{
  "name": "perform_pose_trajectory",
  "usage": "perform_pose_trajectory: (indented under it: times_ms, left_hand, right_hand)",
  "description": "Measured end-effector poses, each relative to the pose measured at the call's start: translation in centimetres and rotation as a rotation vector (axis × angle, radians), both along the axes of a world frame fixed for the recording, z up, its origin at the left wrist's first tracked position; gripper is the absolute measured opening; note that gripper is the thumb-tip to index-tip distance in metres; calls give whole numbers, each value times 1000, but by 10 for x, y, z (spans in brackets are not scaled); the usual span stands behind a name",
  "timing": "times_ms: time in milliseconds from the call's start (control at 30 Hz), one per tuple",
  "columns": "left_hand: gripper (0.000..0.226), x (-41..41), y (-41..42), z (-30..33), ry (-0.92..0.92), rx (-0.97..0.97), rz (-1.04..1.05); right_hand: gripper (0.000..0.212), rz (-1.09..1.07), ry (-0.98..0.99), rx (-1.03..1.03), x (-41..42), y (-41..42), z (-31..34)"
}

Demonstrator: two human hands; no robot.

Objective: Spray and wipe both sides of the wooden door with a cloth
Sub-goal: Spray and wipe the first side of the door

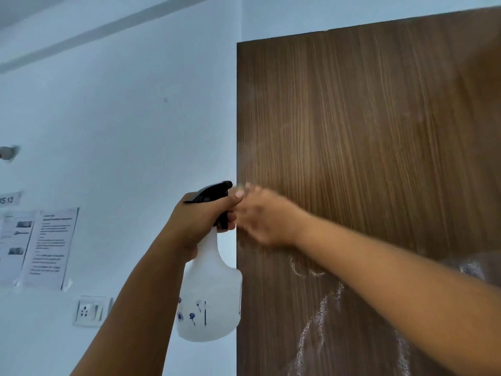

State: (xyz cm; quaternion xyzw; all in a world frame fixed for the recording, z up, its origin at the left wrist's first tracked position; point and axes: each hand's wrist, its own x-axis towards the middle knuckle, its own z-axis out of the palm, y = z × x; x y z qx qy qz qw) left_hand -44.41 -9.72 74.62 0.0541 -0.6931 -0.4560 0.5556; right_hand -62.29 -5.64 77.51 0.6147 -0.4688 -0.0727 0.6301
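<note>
One wooden door (379, 158) filled the right part of the view, dark brown with fine vertical grain, its left edge standing straight against a pale blue-white wall (122, 118). Low on the door's face ran whitish streaks (320, 308), a curl and a long trail. No cloth could be made out; a blurred pale shape at the door's far right edge (474, 267) could not be identified.

Two bare forearms reached up toward the door. One spray bottle (210, 294), translucent white with small blue flower prints and a black trigger head, hung just left of the door's left edge, overlapping it slightly. The left hand (198, 221) gripped the bottle's neck, fingers curled round the trigger and thumb lying along the black head. The right hand (260, 215) was in front of the door's left edge, just beside the nozzle; it was motion-blurred, so whether its fingers were spread, curled, or touching the wood could not be told.

On the wall left of the door hung two printed paper sheets (48, 248) side by side, one small label (9, 199) above them, and one white socket plate (89, 310) below. A grey band (108, 31) crossed the wall near the ceiling, above and left of the door's top.
</note>
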Motion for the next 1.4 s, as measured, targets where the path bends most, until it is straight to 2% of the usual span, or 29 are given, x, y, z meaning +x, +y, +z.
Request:
perform_pose_trajectory:
  times_ms: [33, 67, 167, 333, 433, 533, 600, 667, 767, 867, 933, 1000, 1067, 1167, 1267, 1333, 1400]
  left_hand:
    - [31, -1, -3, 1, 1, 4, -2]
    - [32, -2, -4, 1, 4, 11, -4]
    - [29, -1, -11, 0, -3, 21, -10]
    - [33, 2, -30, -13, 16, 62, -67]
    - [35, 7, -41, -18, 26, 93, -74]
    - [32, 12, -46, -14, 46, 80, -91]
    - [30, 10, -46, -11, 35, 45, -102]
    - [29, 6, -45, -8, 11, 14, -123]
    - [32, -1, -44, -7, 12, 28, -142]
    - [33, -4, -48, -10, -15, 21, -139]
    - [31, -4, -49, -12, -31, 24, -160]
    - [30, -3, -50, -15, -22, 34, -178]
    - [30, 0, -49, -18, 18, 60, -193]
    - [34, 1, -45, -21, 13, 68, -182]
    - [33, -3, -38, -27, 2, 61, -173]
    - [35, -5, -35, -34, -6, 56, -157]
    - [37, -5, -34, -44, -11, 61, -147]
  right_hand:
    - [52, -22, -7, -119, -3, -2, 30]
    - [56, -33, -98, -215, -4, 2, 61]
    - [53, 12, -425, -452, -14, 19, 132]
    - [54, 55, -670, -627, -15, 16, 178]
    - [58, 111, -671, -613, 8, -5, 145]
    - [63, 107, -460, -459, 19, -28, 51]
    - [57, 113, -338, -318, 18, -35, -5]
    - [47, 95, -254, -190, 14, -32, -5]
    - [57, -47, -147, -242, 13, -20, 66]
    - [55, -10, -480, -433, 5, -2, 127]
    - [53, 86, -637, -614, -2, 0, 123]
    - [54, 127, -692, -775, 0, -14, 84]
    - [58, 146, -656, -806, 13, -33, 23]
    - [62, 113, -556, -642, 30, -46, -46]
    - [61, 101, -580, -556, 12, -21, -48]
    - [62, 71, -664, -695, -18, 10, -48]
    - [59, 48, -828, -911, -56, 46, -59]
